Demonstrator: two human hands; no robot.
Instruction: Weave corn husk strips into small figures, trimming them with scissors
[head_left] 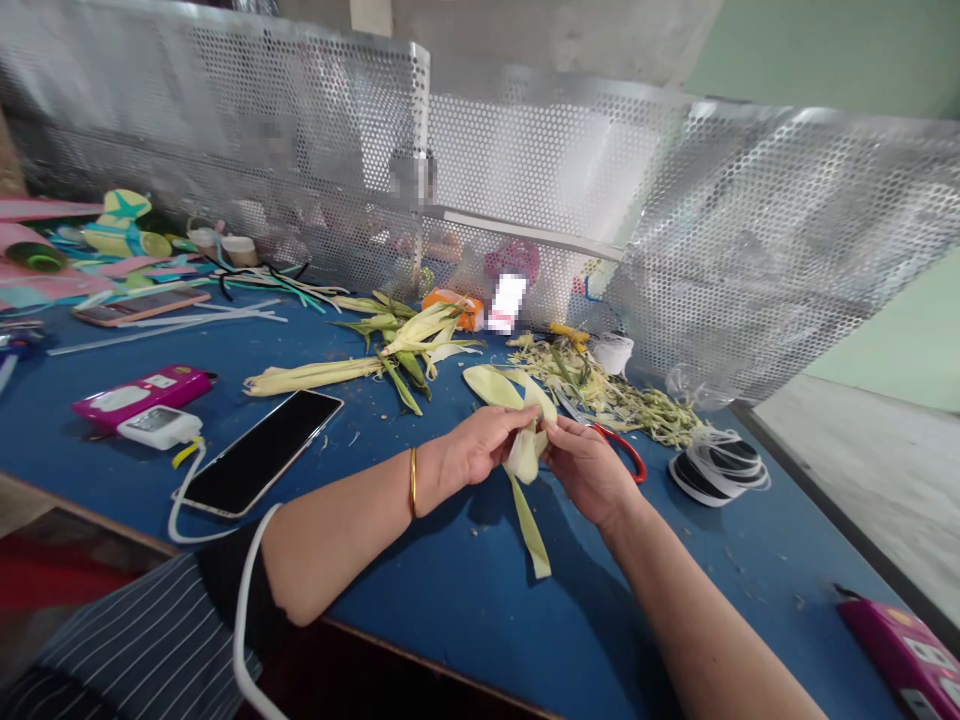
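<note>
Pale green corn husk strips (527, 455) are bunched between my two hands above the blue table. My left hand (491, 440) pinches the bunch from the left, thumb and fingers pressed together. From the right, my right hand (581, 460) grips the same husk with its fingertips. One long strip hangs down below the hands, and broader husk pieces fan out above them. Scissors (626, 450) with red handles lie just beyond my right hand, partly covered by it. A heap of husk scraps (600, 385) is spread behind the scissors.
On the blue table (435, 620), more corn husks (405, 345) lie at the back middle. A black phone (262, 455) and a magenta device (142, 395) are at left. A spool of clear cord (718, 467) sits at right. Perforated metal panels (525, 150) stand along the back.
</note>
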